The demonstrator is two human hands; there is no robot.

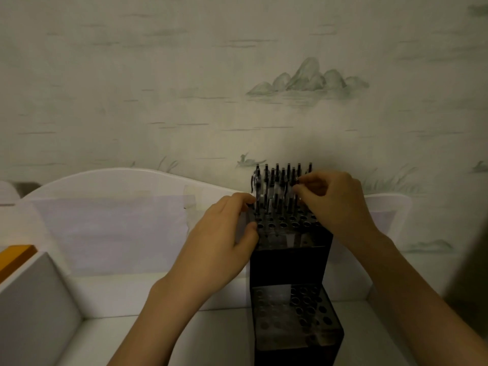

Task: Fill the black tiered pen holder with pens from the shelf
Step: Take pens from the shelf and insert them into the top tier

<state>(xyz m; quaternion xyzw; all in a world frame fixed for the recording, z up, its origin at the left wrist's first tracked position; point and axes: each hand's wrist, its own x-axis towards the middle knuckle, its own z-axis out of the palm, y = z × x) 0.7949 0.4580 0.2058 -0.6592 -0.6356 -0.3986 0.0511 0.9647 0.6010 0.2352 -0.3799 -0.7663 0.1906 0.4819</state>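
Observation:
The black tiered pen holder stands on a white shelf, right of centre. Its upper tier holds several upright black-capped pens in the back rows, with open holes in front. The lower tier shows only open holes. My left hand rests against the upper tier's left edge, fingers curled on it. My right hand is at the upper tier's right side, fingertips pinched on a pen among the standing ones.
A white shelf back panel with a curved top runs behind the holder. A white divider and an orange-edged object sit at the left. Patterned wallpaper fills the background.

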